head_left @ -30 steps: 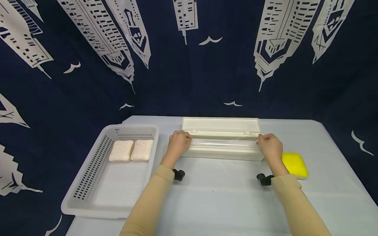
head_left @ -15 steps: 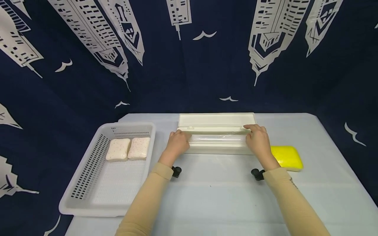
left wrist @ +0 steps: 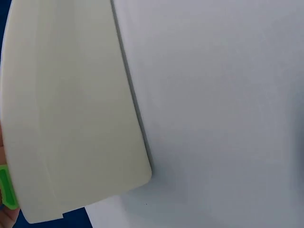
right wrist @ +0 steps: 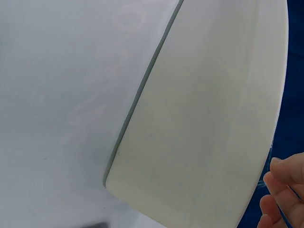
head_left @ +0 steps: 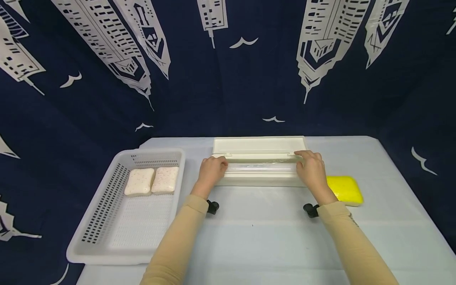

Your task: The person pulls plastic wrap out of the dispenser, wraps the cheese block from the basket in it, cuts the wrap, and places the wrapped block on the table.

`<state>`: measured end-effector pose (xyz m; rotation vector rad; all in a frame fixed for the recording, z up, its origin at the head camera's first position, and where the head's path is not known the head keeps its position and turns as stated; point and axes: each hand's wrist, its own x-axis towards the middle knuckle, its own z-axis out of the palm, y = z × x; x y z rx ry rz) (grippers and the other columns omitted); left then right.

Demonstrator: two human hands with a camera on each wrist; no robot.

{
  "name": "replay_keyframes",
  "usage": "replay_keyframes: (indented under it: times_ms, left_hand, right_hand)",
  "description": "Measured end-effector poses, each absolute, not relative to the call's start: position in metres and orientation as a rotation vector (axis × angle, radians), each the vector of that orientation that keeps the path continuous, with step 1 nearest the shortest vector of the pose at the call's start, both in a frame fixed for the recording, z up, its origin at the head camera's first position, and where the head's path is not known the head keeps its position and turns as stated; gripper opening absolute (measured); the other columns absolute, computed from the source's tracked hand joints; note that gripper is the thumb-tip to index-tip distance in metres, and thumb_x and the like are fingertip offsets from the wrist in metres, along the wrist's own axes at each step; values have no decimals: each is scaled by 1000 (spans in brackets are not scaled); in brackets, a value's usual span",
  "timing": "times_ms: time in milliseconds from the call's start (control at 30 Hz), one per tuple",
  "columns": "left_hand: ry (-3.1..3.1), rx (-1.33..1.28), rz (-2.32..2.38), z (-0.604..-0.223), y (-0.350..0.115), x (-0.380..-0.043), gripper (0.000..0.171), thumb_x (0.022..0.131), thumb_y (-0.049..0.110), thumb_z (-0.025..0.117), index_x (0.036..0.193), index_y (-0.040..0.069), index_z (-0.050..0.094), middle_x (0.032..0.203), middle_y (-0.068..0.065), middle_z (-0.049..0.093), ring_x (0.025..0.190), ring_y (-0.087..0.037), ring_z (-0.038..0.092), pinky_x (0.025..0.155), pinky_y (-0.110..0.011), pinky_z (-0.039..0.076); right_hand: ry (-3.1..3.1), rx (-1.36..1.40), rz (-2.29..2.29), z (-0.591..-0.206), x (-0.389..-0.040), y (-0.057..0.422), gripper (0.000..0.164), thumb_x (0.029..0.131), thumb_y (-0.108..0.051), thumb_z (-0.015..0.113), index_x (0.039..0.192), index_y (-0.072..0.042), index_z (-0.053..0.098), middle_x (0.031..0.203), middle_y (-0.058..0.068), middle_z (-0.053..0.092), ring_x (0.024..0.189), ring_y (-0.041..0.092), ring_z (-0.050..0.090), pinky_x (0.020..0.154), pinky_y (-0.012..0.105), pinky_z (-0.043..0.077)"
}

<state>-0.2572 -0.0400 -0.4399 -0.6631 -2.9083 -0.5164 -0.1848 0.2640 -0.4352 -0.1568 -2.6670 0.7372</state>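
Note:
A long cream cling film dispenser (head_left: 261, 181) lies across the table with its lid (head_left: 260, 145) folded back. Inside it shows a clear roll of cling film (head_left: 263, 168). At the dispenser's left end, my left hand (head_left: 211, 174) has its fingers curled; the left wrist view shows fingertips around a small green plastic piece (left wrist: 8, 187) beyond the front wall. My right hand (head_left: 312, 169) is over the right end, index finger reaching toward the lid hinge. In the right wrist view its fingertips (right wrist: 280, 183) pinch a glinting bit of clear film at the dispenser's edge.
A white perforated basket (head_left: 107, 253) stands at the left, holding two speckled pale blocks (head_left: 139, 182). A yellow block (head_left: 345, 190) sits right of the dispenser, partly behind my right wrist. A dark blue printed curtain (head_left: 228, 95) hangs behind the white table (head_left: 270, 245).
My right hand has moved from the dispenser's right end slightly inward, its index finger now stretched toward the hinge. My left hand stays at the left end. The view has shifted a little.

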Motion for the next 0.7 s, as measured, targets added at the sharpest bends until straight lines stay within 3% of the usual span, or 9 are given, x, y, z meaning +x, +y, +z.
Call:
replay_keyframes:
  times_ms: [133, 233, 400, 500, 700]
  left_hand:
    - [-2863, -655, -430, -441, -38, -257, 5, 91, 15, 71, 95, 12, 73, 87, -4, 76, 80, -22, 68, 76, -35, 49]
    - [-2861, -637, -436, -441, -37, -257, 5, 91, 15, 70, 95, 11, 70, 90, -3, 75, 81, -20, 69, 75, -34, 49]
    - [-2803, -601, -456, -441, -35, -255, 5, 91, 16, 69, 91, 12, 68, 90, 0, 75, 80, -19, 63, 70, -32, 48]
    - [-2745, -559, -478, -441, -34, -254, 4, 91, 15, 69, 89, 12, 69, 89, 1, 75, 76, -20, 59, 66, -31, 49]
    - [-2690, -501, -634, -438, -33, -255, 5, 93, 15, 67, 92, 11, 69, 89, -2, 75, 69, -20, 65, 58, -34, 54]
  right_hand:
    - [-2677, -179, 719, -435, -185, 266, 38, 86, 5, 57, 124, 6, 60, 124, 27, 61, 106, 43, 49, 88, 54, 41]
    - [-2661, -191, 676, -436, -186, 269, 37, 86, 5, 60, 123, 9, 60, 114, 28, 63, 102, 44, 50, 87, 54, 41]
    - [-2622, -197, 617, -441, -184, 273, 16, 87, 3, 66, 102, 9, 70, 88, 25, 62, 83, 41, 52, 75, 48, 44]
    - [-2606, -239, 660, -442, -183, 273, 10, 89, -1, 67, 93, 7, 71, 82, 22, 59, 78, 38, 53, 70, 45, 45]
    - [-2572, -367, 767, -436, -180, 273, 13, 93, -7, 64, 96, 2, 71, 80, 20, 63, 71, 33, 57, 62, 38, 41]
